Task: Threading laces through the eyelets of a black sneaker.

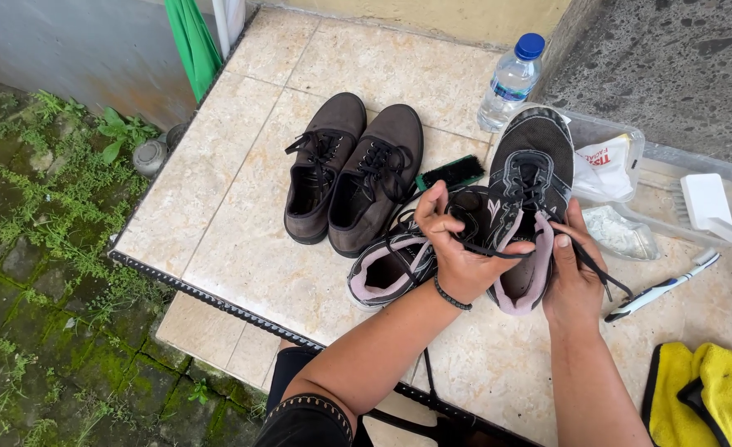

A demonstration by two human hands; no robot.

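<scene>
Your right hand (571,277) grips the black athletic shoe (525,203) at its heel, holding it tilted above the tiled surface (242,207), toe pointing away. Your left hand (453,248) is closed on the black lace (498,251), pinching it across the tongue. Judge the shoe light, with a soft mesh upper and a firmer sole; hold it at the heel counter or sole edge. The lace is thin and limp, so pinch it near the eyelets. Its mate (391,269) lies just beside, next to a brown pair (353,170).
</scene>
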